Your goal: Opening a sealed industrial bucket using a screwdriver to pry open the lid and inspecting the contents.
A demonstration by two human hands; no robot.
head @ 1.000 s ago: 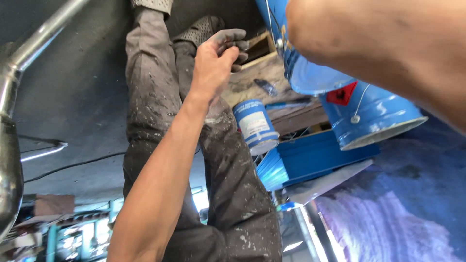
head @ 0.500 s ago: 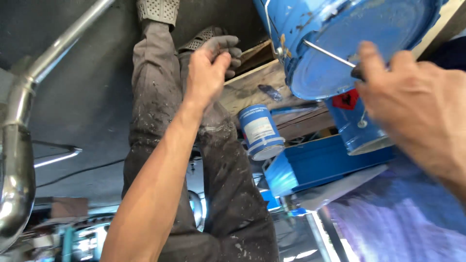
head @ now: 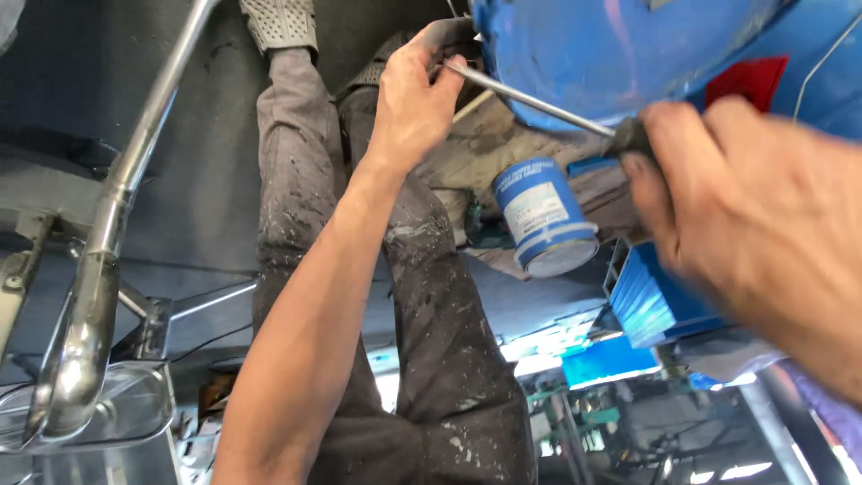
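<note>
Right hand: my right hand (head: 763, 242) is nearest the lens, blurred, at the right edge of the view; its fingers (head: 669, 180) are curled tight round the dark handle (head: 633, 136) of a thin metal rod (head: 530, 101).
Rod: it runs from that handle up and left to the rim of the big blue pail (head: 611, 54), where its far tip sits under my other hand. I judge it stiff, light and smooth, likely slippery on the bare steel, so the handle is the place to hold it.
Left hand: my left hand (head: 415, 99), arm stretched out from the bottom of the view, is closed over the rod's tip at the pail's edge, thumb and fingers pinching it there.
Pail: blue, with a red patch (head: 750, 81) on its side; it fills the top right corner. It looks bulky and rigid, and I'd judge it heavy if full; I cannot see what it holds.
Small can: a blue-and-white can (head: 543, 216) lies tilted just beyond the rod, apart from both hands, beside a blue box (head: 651, 301).
Farther off: my paint-flecked grey trousers (head: 431, 314) and grey mesh shoes (head: 280, 22), then a shiny metal rail (head: 99, 269) along the left edge.
</note>
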